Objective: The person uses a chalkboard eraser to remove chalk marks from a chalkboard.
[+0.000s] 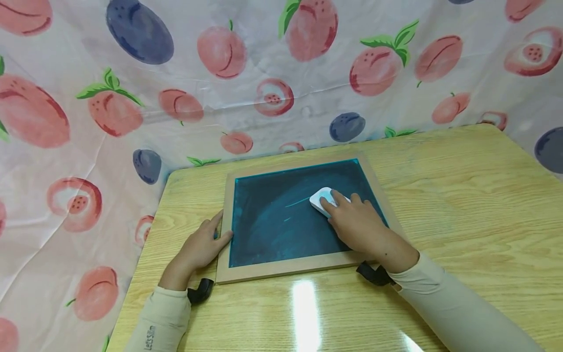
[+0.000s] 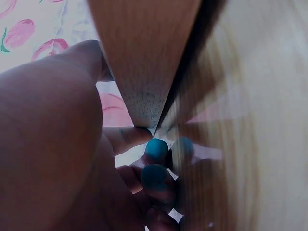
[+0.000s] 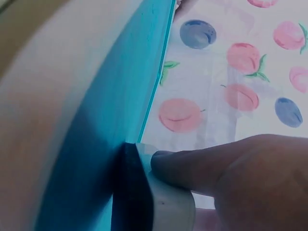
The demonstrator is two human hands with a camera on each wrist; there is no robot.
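A small chalkboard [image 1: 272,230] in a wooden frame [image 1: 281,275] lies on the table. My right hand [image 1: 358,222] grips a white eraser [image 1: 326,193] over the board's right part, with its dark underside against the surface. The thumb [image 3: 185,166] lies along the eraser's side in the right wrist view. A thin blue chalk line [image 1: 296,202] runs up to the eraser, and a short mark sits below it. My left hand [image 1: 200,247] holds the frame's left side, thumb over the face and fingers along the outer edge. Blue chalk covers some of its fingertips [image 2: 155,175].
The light wood table [image 1: 462,195] extends to the right of the board and in front of it. A cloth with printed fruit [image 1: 237,112] hangs behind the table and along its left. Black wrist mounts [image 1: 201,291] sit below both hands.
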